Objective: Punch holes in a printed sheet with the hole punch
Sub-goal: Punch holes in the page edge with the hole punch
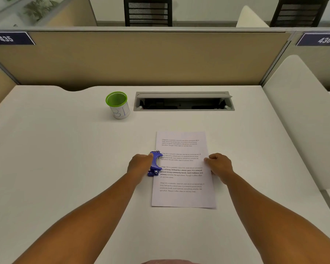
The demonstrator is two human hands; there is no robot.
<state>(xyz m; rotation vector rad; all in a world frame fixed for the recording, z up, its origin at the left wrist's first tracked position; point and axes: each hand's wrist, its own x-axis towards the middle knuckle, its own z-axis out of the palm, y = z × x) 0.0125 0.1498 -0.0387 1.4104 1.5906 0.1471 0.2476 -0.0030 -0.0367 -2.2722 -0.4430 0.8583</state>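
A white printed sheet of paper (183,169) with four blocks of black text lies flat on the pale desk top (65,168), its long sides running away from the person. The blue plastic hole punch (155,163) sits on the sheet's left edge, about halfway along it, its mouth over the margin. The left hand (140,164) reaches in from the left of the sheet with the forearm stretched straight, fingers curled onto the punch's handle and gripping it. The right hand (219,164) rests on the sheet's right edge, fingers loosely curled and pressing the paper down, wrist bent slightly inward. Beyond the sheet and to its left stands a green-rimmed white mesh pen cup (118,104); straight beyond the sheet is a grey open cable tray (183,101)
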